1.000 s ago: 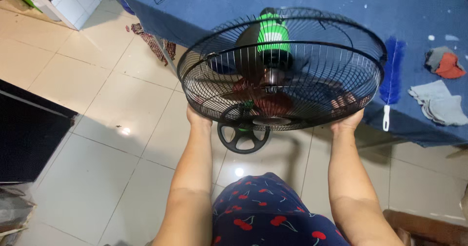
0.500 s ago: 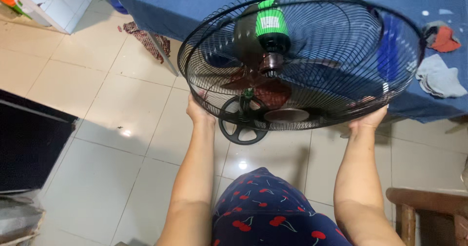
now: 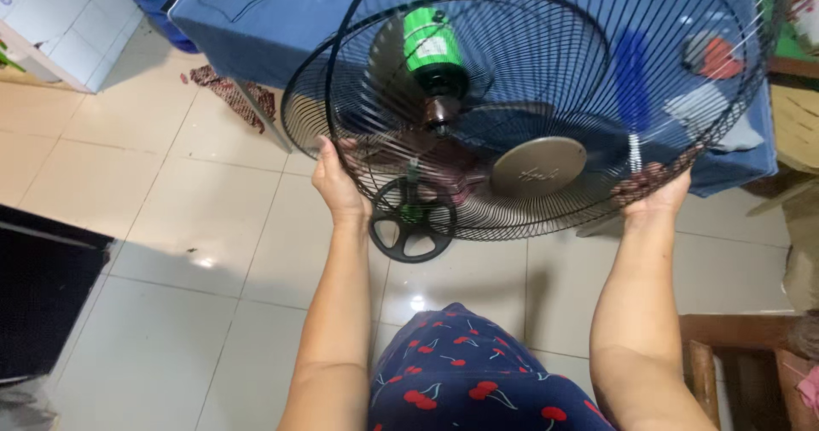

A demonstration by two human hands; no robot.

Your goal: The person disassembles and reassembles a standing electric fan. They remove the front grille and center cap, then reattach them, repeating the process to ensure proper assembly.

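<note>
From the head camera, looking down, a person holds up a big round fan (image 3: 520, 107) in the upper middle of the frame. It fills most of the top half of the picture. The fan has a black wire cage, brown blades inside, a green motor (image 3: 432, 49) at the back and a round gold cap (image 3: 538, 165) on the front.

The left hand (image 3: 338, 183) is at the left edge of the cage, in the middle of the frame. Its fingers are curled around the wire rim and grip it. The right hand (image 3: 655, 188) is at the right edge of the cage. Its fingers are bent up against the wires and hold the rim too.

A small black wheel-shaped base (image 3: 411, 226) hangs below the cage, just beside the left hand.

Behind the fan, at the top of the frame, there is a table with a blue cloth (image 3: 281, 21). A blue brush (image 3: 631, 90) lies on it, seen through the wires. The floor (image 3: 171, 252) has pale shiny tiles. At the lower right there is a piece of brown wooden furniture (image 3: 725, 346). At the bottom middle is the person's dark clothing with red cherries (image 3: 478, 380).

The fan looks big and a bit heavy at the back, where the motor is. The wire cage looks stiff, but thin wires could bend if squeezed hard. The best place to hold looks like the thick outer rim, one hand on each side, like now.
</note>
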